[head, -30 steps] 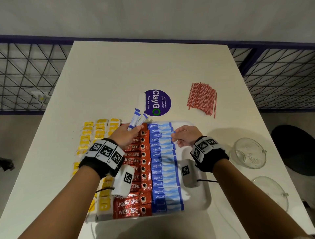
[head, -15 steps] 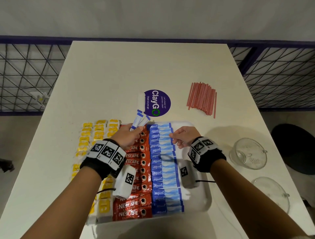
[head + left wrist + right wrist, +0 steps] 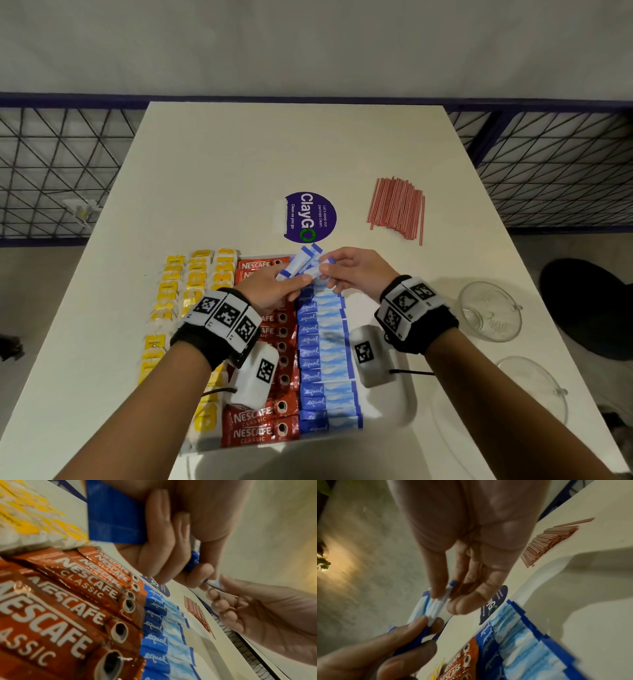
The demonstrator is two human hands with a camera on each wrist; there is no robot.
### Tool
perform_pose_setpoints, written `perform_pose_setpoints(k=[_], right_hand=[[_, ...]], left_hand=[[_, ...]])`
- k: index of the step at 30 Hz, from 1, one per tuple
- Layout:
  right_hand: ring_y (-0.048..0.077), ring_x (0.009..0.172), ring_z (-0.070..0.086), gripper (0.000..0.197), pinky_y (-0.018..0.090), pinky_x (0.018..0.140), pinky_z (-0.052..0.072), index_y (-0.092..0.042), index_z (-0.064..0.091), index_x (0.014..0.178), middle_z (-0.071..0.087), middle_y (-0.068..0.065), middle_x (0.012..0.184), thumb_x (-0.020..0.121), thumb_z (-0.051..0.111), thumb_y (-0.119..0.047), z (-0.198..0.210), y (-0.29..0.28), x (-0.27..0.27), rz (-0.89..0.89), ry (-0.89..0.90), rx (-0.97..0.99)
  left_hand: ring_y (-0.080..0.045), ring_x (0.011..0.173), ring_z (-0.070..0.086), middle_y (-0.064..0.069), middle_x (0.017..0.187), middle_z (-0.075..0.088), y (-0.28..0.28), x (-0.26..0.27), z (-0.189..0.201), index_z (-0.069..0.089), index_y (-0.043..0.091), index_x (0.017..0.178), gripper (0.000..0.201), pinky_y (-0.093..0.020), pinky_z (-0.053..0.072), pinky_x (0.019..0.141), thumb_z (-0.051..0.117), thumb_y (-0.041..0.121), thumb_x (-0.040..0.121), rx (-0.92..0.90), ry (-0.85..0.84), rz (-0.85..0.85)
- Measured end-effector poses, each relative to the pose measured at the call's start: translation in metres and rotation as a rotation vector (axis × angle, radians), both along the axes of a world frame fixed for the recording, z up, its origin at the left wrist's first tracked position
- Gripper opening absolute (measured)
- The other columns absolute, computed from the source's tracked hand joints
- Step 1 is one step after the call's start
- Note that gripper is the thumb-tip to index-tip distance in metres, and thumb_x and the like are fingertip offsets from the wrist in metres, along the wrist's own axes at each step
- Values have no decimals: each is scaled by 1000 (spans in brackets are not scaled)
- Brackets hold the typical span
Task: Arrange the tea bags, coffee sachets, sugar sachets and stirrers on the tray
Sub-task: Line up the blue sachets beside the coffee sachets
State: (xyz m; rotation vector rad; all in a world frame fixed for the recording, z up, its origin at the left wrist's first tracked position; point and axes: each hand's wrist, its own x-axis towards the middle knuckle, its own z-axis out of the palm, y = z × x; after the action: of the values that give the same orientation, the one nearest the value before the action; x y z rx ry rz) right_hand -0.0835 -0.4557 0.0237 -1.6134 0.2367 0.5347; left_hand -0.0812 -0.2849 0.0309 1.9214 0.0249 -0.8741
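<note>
A white tray holds yellow tea bags on its left, red Nescafe coffee sachets in the middle and a row of blue Equal sugar sachets on the right. Above the tray's far end my left hand grips a small bunch of blue sugar sachets. My right hand meets it and pinches one sachet of the bunch between thumb and fingertips. A pile of red stirrers lies on the table at the far right, off the tray.
A purple round ClayGo sticker lies just beyond the tray. Two clear glass dishes stand at the right near the table's edge. Wire-mesh railing runs behind and beside the white table.
My right hand has left the sugar row and come up to the bunch. My left hand has carried the bunch to the right to meet it.
</note>
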Motion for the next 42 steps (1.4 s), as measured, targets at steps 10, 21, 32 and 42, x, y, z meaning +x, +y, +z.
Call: perform_pose_setpoints(k=[10, 21, 32, 42], right_hand=[[8, 48, 56, 6, 16, 51, 50, -10, 62, 80, 62, 9, 71, 84, 64, -6, -2, -17, -16, -84, 16, 10], [4, 49, 58, 12, 12, 55, 50, 0, 64, 96, 61, 9, 72, 85, 62, -5, -16, -19, -24, -124, 35, -2], [7, 45, 60, 20, 15, 52, 52, 4, 53, 107, 58, 14, 72, 87, 54, 8, -26, -12, -28, -148, 151, 88], [6, 39, 56, 13, 15, 47, 49, -3, 57, 79, 58, 13, 67, 85, 56, 9, -31, -18, -12, -165, 208, -62]], left_hand=[[-5, 23, 16, 7, 30, 24, 10, -9, -6, 57, 10, 69, 47, -13, 14, 31, 37, 42, 96, -8, 62, 120], [-4, 22, 15, 9, 28, 21, 11, -16, -10, 64, 3, 111, 34, -14, 14, 29, 52, 28, 93, -14, 68, 231], [-7, 27, 32, 9, 23, 32, 11, -11, -13, 54, -13, 115, 45, -15, 23, 36, 59, 25, 90, 176, -133, 198], [-12, 57, 43, 6, 60, 54, 16, 0, -14, 61, 15, 103, 22, -18, 30, 50, 48, 30, 96, 240, -204, 144]])
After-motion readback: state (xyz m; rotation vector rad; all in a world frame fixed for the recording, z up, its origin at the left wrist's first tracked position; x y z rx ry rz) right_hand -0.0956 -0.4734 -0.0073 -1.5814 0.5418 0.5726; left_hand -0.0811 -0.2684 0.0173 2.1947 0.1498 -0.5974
